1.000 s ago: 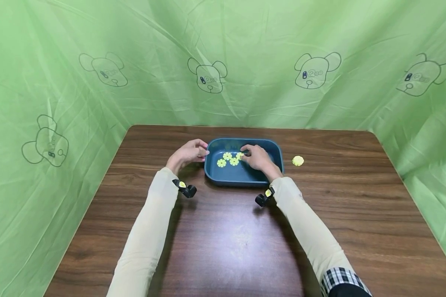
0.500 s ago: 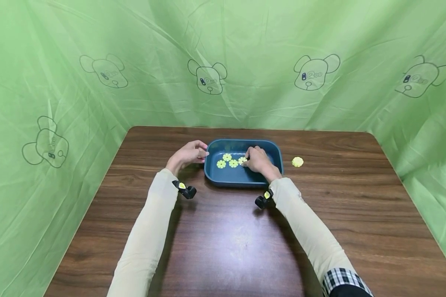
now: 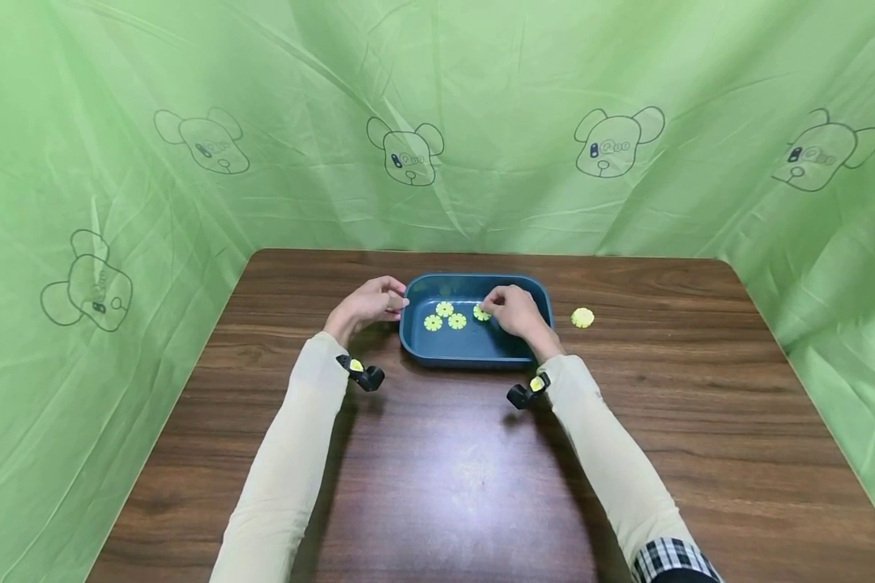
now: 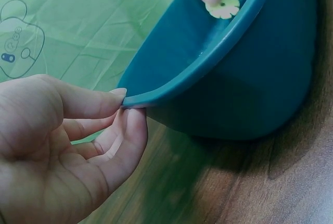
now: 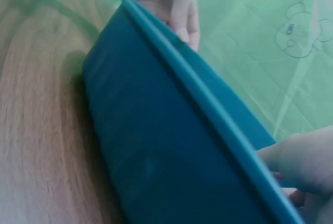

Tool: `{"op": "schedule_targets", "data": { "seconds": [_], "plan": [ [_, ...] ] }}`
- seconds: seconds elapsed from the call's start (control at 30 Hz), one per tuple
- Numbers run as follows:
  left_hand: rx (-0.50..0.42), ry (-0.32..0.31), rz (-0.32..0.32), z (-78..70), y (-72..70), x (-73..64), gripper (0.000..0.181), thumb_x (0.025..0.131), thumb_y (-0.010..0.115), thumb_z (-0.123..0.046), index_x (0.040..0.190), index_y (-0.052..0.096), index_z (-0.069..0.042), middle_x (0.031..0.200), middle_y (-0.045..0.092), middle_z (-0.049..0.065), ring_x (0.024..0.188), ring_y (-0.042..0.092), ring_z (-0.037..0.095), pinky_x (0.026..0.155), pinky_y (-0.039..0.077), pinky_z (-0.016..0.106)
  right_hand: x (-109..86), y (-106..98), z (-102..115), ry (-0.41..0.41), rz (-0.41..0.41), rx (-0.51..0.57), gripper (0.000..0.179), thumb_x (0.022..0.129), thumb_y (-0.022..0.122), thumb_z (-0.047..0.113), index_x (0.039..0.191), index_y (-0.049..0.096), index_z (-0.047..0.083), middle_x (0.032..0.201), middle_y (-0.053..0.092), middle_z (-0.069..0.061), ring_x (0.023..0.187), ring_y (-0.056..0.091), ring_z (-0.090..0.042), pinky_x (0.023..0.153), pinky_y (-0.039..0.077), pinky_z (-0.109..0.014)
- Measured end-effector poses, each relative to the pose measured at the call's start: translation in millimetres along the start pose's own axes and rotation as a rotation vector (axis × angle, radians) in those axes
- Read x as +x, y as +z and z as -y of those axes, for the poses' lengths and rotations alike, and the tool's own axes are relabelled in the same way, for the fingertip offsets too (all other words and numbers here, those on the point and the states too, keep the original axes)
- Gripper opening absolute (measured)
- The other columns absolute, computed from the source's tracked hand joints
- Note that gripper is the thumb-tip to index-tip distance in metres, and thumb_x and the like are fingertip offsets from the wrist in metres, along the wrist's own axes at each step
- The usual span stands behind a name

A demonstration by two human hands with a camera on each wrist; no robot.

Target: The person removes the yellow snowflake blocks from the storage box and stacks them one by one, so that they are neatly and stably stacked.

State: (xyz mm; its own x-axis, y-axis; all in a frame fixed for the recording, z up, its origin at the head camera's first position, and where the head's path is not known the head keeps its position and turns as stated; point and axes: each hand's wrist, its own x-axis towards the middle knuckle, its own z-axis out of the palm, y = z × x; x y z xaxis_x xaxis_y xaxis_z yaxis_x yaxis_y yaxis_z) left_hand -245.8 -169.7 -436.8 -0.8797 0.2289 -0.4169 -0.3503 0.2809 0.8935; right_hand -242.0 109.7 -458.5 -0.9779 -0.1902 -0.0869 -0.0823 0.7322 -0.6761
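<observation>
My left hand (image 3: 364, 306) pinches the left rim of a dark blue rectangular tub (image 3: 474, 361), thumb on top and fingers beneath in the left wrist view. My right hand (image 3: 518, 314) reaches over the tub's right half. Between its thumb and fingers it pinches a yellow flower-shaped piece (image 4: 225, 8), close inside the tub wall (image 4: 244, 78). Several similar flower pieces (image 3: 457, 321) lie on the tub floor, left of the right hand. In the right wrist view the near wall hides most of the right hand's fingertips.
One pale yellow scalloped piece (image 3: 582, 317) lies on the brown wooden table (image 3: 685, 389), right of the tub. Green curtains (image 3: 510, 202) with printed bear heads hang behind and at both sides. A small black camera sits on each wrist.
My right hand has moved right, drawing one flower piece away from the other pieces in the tub and lifting it slightly. The left hand stays at the rim.
</observation>
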Motion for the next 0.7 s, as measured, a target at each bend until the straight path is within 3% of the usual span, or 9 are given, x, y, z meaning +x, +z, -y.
{"op": "schedule_targets", "data": {
  "seconds": [0.27,0.7],
  "plan": [
    [0.015,0.022,0.003,2.2,-0.8,0.8,0.035,0.093,0.054,-0.001,0.125,0.041,0.004,0.096,0.05,0.007,0.076,0.055,0.013,0.098,0.047,0.047,-8.4,-11,0,-0.032,-0.071,0.104,0.019,0.094,0.061,0.029,0.098,0.069,0.013,0.103,0.068,-0.006,0.089,0.057,-0.021,0.076,0.044,-0.032],
    [0.001,0.017,0.0,0.8,-0.2,-0.3,0.033,0.092,0.055,0.0,0.122,0.043,0.002,0.094,0.053,0.006,0.074,0.056,0.013,0.095,0.05,0.044,-13.5,-35,-3,-0.034,-0.206,0.301,0.024,0.093,0.063,0.03,0.101,0.069,0.008,0.1,0.066,-0.008,0.089,0.054,-0.017,0.076,0.042,-0.027]
  ]
}}
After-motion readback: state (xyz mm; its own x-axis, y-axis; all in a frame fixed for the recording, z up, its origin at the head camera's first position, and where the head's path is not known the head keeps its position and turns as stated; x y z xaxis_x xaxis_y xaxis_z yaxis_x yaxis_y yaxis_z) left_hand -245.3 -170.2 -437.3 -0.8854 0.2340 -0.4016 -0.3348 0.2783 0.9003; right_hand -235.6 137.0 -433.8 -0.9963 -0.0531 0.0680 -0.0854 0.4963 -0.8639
